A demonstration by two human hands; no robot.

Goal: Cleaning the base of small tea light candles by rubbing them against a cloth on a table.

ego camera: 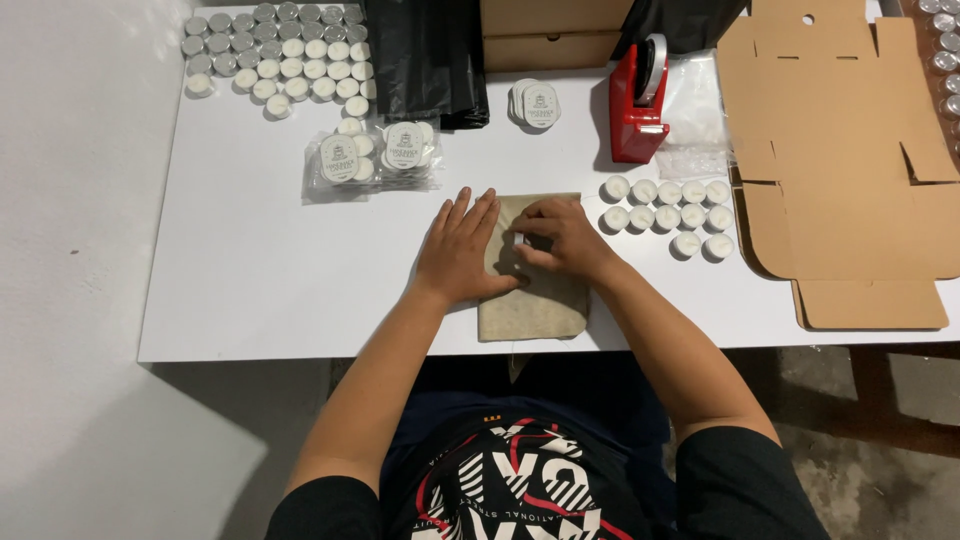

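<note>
left hand (458, 252): flat, fingers together, pressing beige cloth pouch (535, 300) at table's (260, 290) front edge
right hand (560, 240): fingertips pinched on pouch top
loose tealights (667, 216): 10, right of pouch
red tape dispenser (638, 100): 1, back edge

Both hands, left hand (458, 252) and right hand (560, 240), press a beige cloth pouch (535, 300).

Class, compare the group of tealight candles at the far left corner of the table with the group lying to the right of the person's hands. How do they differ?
The far-left tealight group is much larger, in several long rows; the right-hand tealight group holds only about ten, in short rows. The far-left group mixes grey metal-looking tops with white ones; the right-hand group shows only white tops. Both lie loose on the white table.
</note>
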